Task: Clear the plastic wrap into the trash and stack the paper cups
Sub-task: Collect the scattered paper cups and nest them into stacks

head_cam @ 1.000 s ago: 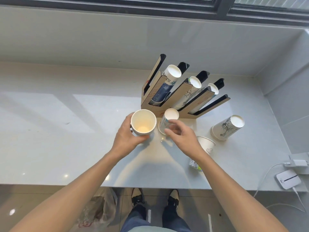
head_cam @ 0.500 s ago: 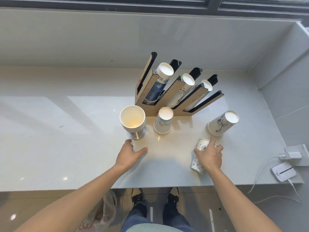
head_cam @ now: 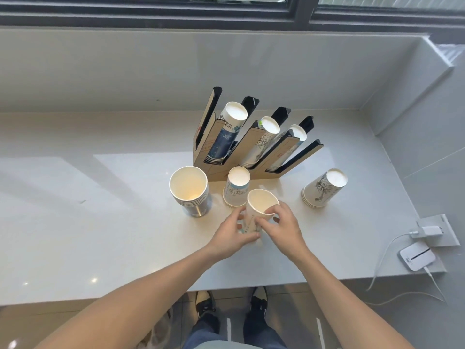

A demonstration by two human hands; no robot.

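Since half second ago our right hand (head_cam: 281, 229) brought printed cup (head_cam: 256, 210) to centre; left hand (head_cam: 232, 235) joined. Both hands now closed round it, mouth up, just before inverted cup (head_cam: 236, 187), right of upright stack (head_cam: 189, 190).

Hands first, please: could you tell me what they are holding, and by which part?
Both grip one upright paper cup: left hand around its lower wall, right hand near the rim.
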